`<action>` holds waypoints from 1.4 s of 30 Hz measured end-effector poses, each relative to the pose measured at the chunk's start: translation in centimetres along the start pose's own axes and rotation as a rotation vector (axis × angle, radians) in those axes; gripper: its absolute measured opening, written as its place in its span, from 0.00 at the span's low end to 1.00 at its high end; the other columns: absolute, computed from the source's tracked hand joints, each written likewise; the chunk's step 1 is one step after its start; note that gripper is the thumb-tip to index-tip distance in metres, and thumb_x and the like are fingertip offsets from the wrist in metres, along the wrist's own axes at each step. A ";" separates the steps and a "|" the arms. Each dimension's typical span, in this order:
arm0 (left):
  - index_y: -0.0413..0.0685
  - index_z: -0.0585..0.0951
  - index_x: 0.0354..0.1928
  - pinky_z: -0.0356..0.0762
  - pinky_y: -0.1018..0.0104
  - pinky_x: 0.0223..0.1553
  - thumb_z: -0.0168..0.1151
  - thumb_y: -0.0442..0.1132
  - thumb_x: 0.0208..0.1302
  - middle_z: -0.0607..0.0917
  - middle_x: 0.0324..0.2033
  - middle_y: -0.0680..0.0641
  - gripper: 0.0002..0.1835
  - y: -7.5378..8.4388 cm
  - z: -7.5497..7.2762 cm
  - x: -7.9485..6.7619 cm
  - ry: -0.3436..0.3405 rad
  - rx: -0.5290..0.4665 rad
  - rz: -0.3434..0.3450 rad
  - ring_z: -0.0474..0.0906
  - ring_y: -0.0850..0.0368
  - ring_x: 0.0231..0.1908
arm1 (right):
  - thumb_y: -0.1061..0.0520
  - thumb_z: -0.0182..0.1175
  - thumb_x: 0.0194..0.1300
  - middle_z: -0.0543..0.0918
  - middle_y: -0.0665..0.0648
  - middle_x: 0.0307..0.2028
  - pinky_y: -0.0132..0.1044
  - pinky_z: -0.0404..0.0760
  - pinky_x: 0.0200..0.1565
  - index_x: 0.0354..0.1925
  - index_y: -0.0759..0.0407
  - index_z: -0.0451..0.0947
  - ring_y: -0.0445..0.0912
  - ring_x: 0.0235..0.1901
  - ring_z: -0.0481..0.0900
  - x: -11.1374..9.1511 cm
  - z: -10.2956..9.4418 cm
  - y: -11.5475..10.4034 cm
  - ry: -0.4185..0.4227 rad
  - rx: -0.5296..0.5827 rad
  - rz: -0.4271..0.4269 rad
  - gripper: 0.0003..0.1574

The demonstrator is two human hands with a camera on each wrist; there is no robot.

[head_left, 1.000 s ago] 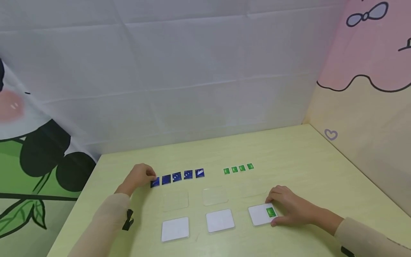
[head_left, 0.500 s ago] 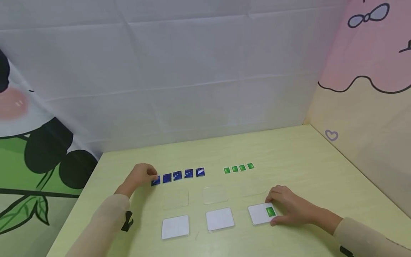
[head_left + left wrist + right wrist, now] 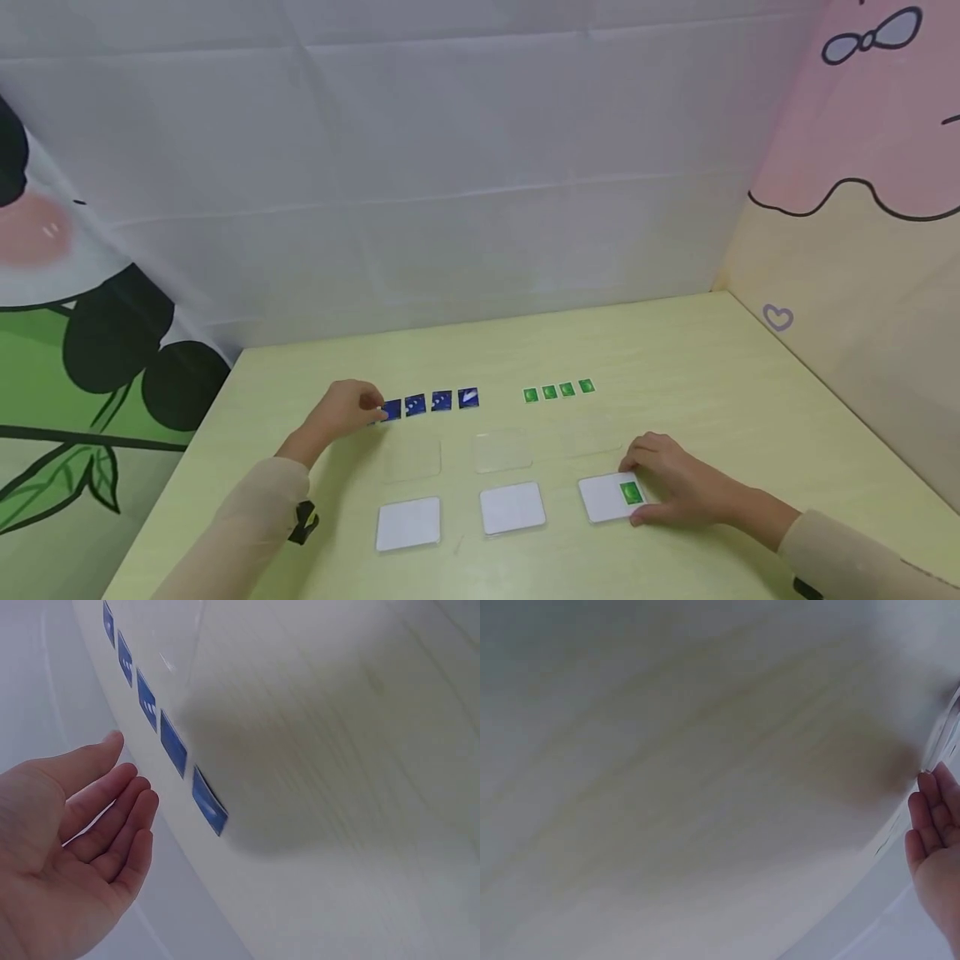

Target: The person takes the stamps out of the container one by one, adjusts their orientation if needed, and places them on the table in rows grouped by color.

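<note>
My left hand (image 3: 347, 412) hovers over the left end of a row of small blue picture cards. Its fingertips cover part of a plain blue card (image 3: 392, 409) in the head view. In the left wrist view its fingers are loosely bent, with nothing between them, and the end blue card (image 3: 208, 801) lies flat on the table. My right hand (image 3: 678, 487) grips the right edge of a white card (image 3: 602, 498) between thumb and fingers. A green picture piece (image 3: 631, 493) sits on that card's right part. The right wrist view catches only the fingers at its edge.
Two more white cards (image 3: 408, 524) lie along the front. Behind them are faint clear plates (image 3: 502, 451). Several small green cards (image 3: 567, 389) form a row at the back right. A white cloth wall (image 3: 480, 167) stands behind the table (image 3: 750, 400).
My left hand has shifted right from the end blue card to the neighbouring one; the cards stay in their row. The right hand keeps its hold on the white card.
</note>
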State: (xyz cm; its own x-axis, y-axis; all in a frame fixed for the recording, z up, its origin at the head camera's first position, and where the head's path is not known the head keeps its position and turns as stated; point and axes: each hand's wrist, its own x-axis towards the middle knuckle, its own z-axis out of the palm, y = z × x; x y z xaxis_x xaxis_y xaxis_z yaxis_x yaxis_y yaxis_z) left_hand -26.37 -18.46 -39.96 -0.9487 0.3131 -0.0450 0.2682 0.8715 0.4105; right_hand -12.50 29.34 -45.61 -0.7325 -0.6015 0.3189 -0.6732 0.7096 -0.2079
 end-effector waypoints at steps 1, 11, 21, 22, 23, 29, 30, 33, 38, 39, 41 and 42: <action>0.39 0.83 0.41 0.80 0.58 0.42 0.66 0.38 0.60 0.85 0.36 0.44 0.11 0.4 0.0 -0.1 -0.001 -0.001 0.000 0.79 0.55 0.36 | 0.32 0.68 0.49 0.77 0.40 0.41 0.39 0.72 0.48 0.43 0.50 0.78 0.37 0.44 0.69 0.0 0.0 0.0 -0.002 0.005 0.002 0.31; 0.36 0.83 0.40 0.79 0.59 0.41 0.67 0.37 0.58 0.85 0.33 0.44 0.11 3.6 0.4 -0.9 0.019 -0.006 0.092 0.79 0.55 0.35 | 0.31 0.67 0.50 0.77 0.42 0.42 0.40 0.74 0.49 0.44 0.52 0.77 0.38 0.45 0.70 0.0 -0.1 0.0 -0.045 0.032 0.037 0.33; 0.38 0.83 0.40 0.79 0.58 0.44 0.67 0.38 0.59 0.85 0.35 0.46 0.11 5.3 1.5 -1.5 -0.003 -0.001 0.090 0.79 0.56 0.37 | 0.32 0.68 0.49 0.77 0.42 0.42 0.40 0.74 0.49 0.44 0.52 0.77 0.38 0.45 0.70 0.1 -0.3 0.0 -0.055 0.040 0.038 0.33; 0.39 0.83 0.41 0.79 0.58 0.44 0.67 0.38 0.59 0.86 0.35 0.46 0.11 5.5 1.5 -1.6 -0.005 0.001 0.096 0.79 0.55 0.37 | 0.32 0.68 0.49 0.77 0.42 0.42 0.40 0.74 0.49 0.44 0.52 0.77 0.38 0.45 0.70 0.1 -0.3 0.0 -0.059 0.041 0.042 0.33; 0.39 0.83 0.41 0.79 0.58 0.44 0.67 0.38 0.59 0.86 0.36 0.45 0.11 5.7 1.6 -1.6 -0.007 0.003 0.110 0.79 0.55 0.38 | 0.32 0.68 0.49 0.77 0.42 0.42 0.40 0.74 0.49 0.44 0.52 0.77 0.38 0.45 0.70 0.1 -0.3 0.0 -0.063 0.045 0.047 0.33; 0.38 0.84 0.41 0.79 0.57 0.45 0.67 0.37 0.59 0.86 0.37 0.45 0.11 7.3 1.9 -1.8 -0.017 -0.010 0.140 0.80 0.52 0.40 | 0.33 0.69 0.49 0.77 0.42 0.41 0.39 0.74 0.48 0.43 0.52 0.78 0.37 0.44 0.70 0.1 -0.3 0.0 -0.050 0.054 0.039 0.32; 0.39 0.84 0.41 0.79 0.58 0.45 0.67 0.38 0.59 0.86 0.36 0.45 0.11 7.5 2.0 -1.9 -0.018 -0.012 0.134 0.80 0.53 0.40 | 0.33 0.69 0.49 0.78 0.43 0.41 0.39 0.74 0.48 0.43 0.52 0.78 0.37 0.44 0.70 0.1 -0.3 0.0 -0.043 0.052 0.032 0.32; 0.39 0.84 0.41 0.80 0.58 0.45 0.67 0.37 0.58 0.86 0.36 0.46 0.11 7.7 2.2 -2.1 -0.020 -0.009 0.143 0.80 0.53 0.39 | 0.33 0.70 0.48 0.78 0.43 0.41 0.39 0.74 0.48 0.43 0.52 0.78 0.37 0.44 0.69 0.1 -0.3 0.1 -0.027 0.044 0.014 0.32; 0.40 0.84 0.41 0.80 0.58 0.45 0.68 0.38 0.58 0.86 0.37 0.46 0.11 8.0 2.6 -2.2 -0.017 -0.017 0.148 0.81 0.54 0.40 | 0.34 0.71 0.47 0.78 0.43 0.41 0.38 0.73 0.47 0.42 0.52 0.78 0.36 0.43 0.69 0.1 -0.3 0.1 -0.011 0.040 0.002 0.32; 0.40 0.84 0.42 0.80 0.58 0.46 0.68 0.38 0.58 0.86 0.37 0.47 0.11 8.1 2.7 -2.2 -0.019 -0.023 0.138 0.81 0.54 0.40 | 0.34 0.71 0.48 0.78 0.43 0.41 0.38 0.73 0.47 0.42 0.52 0.78 0.36 0.44 0.69 0.1 -0.3 0.1 -0.012 0.039 0.003 0.32; 0.41 0.84 0.42 0.80 0.58 0.46 0.68 0.38 0.58 0.86 0.37 0.47 0.11 8.3 2.9 -2.2 -0.024 -0.031 0.127 0.81 0.55 0.40 | 0.33 0.70 0.48 0.78 0.43 0.41 0.39 0.73 0.47 0.42 0.52 0.78 0.36 0.44 0.69 0.1 -0.3 0.1 -0.017 0.041 0.007 0.32; 0.41 0.84 0.42 0.80 0.58 0.46 0.68 0.38 0.58 0.86 0.37 0.46 0.11 8.3 3.0 -2.2 -0.027 -0.035 0.121 0.81 0.55 0.40 | 0.33 0.70 0.48 0.78 0.42 0.41 0.39 0.73 0.47 0.42 0.52 0.78 0.37 0.44 0.69 0.1 -0.3 0.1 -0.020 0.041 0.009 0.32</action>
State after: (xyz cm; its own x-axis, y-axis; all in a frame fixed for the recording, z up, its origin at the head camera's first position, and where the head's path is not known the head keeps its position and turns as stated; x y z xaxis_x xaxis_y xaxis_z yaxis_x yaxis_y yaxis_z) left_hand -21.55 -10.73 -39.17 -0.9046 0.4259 -0.0172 0.3745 0.8132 0.4455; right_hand -12.63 29.45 -45.28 -0.7399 -0.6030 0.2981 -0.6701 0.6994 -0.2485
